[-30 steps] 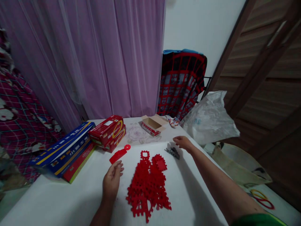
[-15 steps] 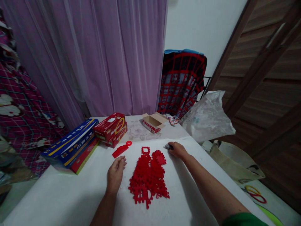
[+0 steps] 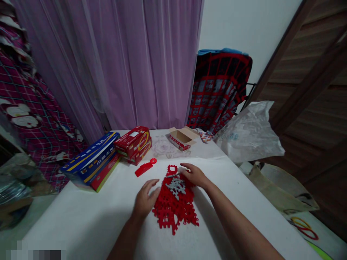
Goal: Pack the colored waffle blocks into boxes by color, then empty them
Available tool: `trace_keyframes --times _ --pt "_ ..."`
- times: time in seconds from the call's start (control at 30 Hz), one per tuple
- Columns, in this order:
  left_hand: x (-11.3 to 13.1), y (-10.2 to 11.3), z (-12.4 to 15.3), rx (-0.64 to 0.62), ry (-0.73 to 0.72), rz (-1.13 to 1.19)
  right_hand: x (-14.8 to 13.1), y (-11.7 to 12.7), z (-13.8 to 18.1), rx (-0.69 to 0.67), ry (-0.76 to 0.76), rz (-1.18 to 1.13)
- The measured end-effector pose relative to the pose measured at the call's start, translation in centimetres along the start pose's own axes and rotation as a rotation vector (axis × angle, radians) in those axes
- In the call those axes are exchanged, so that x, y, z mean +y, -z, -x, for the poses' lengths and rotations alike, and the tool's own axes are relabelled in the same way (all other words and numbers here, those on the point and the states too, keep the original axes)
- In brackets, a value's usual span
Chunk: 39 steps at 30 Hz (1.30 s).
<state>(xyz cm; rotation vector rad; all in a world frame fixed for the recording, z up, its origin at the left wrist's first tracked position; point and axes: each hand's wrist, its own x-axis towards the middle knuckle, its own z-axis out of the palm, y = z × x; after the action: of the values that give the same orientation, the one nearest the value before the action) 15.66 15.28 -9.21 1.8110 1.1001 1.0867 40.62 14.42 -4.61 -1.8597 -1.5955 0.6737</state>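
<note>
A pile of red plastic interlocking pieces [image 3: 173, 213] lies on the white table. Several grey interlocking pieces [image 3: 176, 187] rest on top of its upper part. My right hand [image 3: 193, 175] is at the pile's upper right, fingers apart, beside the grey pieces; I see nothing held in it. On the left of the pile is my left hand [image 3: 146, 198], fingers apart and holding nothing, close to the pile's edge. Beyond my left hand lies a flat red strip [image 3: 143, 169] with a small red ring [image 3: 153, 161] at its far end.
Two stacked red boxes [image 3: 132, 142] and a blue box [image 3: 90, 159] on a red one stand at the left. An open carton [image 3: 180, 139] sits at the back beside a crumpled wrapper [image 3: 205, 135]. A white plastic bag [image 3: 248, 135] hangs past the right edge.
My right hand has moved left to the pile, and the grey pieces it held now lie on the red ones. My left hand has come nearer the pile. The view has shifted slightly.
</note>
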Motion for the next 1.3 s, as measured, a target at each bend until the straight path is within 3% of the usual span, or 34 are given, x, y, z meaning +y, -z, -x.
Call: trace_keyframes --times 0.1,0.2,0.3,0.43,0.5,0.6,0.77,0.9,1.0,1.07,1.17,1.23,1.3 --pt "1.7 -0.4 1.4 -0.294 -0.181 -0.241 -0.1 -3.3 2.0 0.067 0.005 0.236" --pt "2.4 0.1 2.7 -0.36 -0.183 -0.43 -1.2 -5.7 4.5 0.045 0.093 0.289" --pt "1.6 1.7 3.7 -0.284 -0.154 -0.498 -3.0 -6.4 6.4 -0.085 0.202 0.283" --pt "-0.4 4.1 4.1 -0.068 -0.064 -0.534 -4.4 -5.9 7.2 -0.289 0.367 0.255" --pt "-1.1 5.1 3.4 -0.012 -0.025 -0.503 -4.2 -5.4 6.8 -0.303 0.429 0.206" --pt "-1.4 6.1 0.9 0.022 -0.009 -0.463 -3.2 -4.7 5.4 -0.127 0.406 0.073" --pt "-1.2 5.5 -4.1 0.049 0.059 -0.518 -1.1 -4.9 3.7 0.17 0.153 -0.191" --pt "-1.0 3.1 -4.4 -0.045 0.059 -0.498 1.2 -5.8 4.4 0.265 0.041 -0.304" --pt "0.6 2.9 -3.6 -0.119 -0.028 -0.511 2.8 -6.1 5.0 0.348 -0.016 -0.397" --pt "2.7 4.3 -4.3 -0.084 -0.093 -0.577 3.3 -6.1 5.1 0.386 -0.054 -0.447" --pt "6.4 8.0 -7.7 0.114 -0.173 -0.766 3.4 -6.0 5.0 0.385 -0.056 -0.481" --pt "8.4 10.5 -10.6 0.189 -0.154 -0.936 3.1 -6.1 5.1 0.37 -0.033 -0.484" --pt "9.5 12.3 -13.2 0.167 -0.084 -1.117 2.9 -6.1 5.2 0.366 -0.019 -0.488"
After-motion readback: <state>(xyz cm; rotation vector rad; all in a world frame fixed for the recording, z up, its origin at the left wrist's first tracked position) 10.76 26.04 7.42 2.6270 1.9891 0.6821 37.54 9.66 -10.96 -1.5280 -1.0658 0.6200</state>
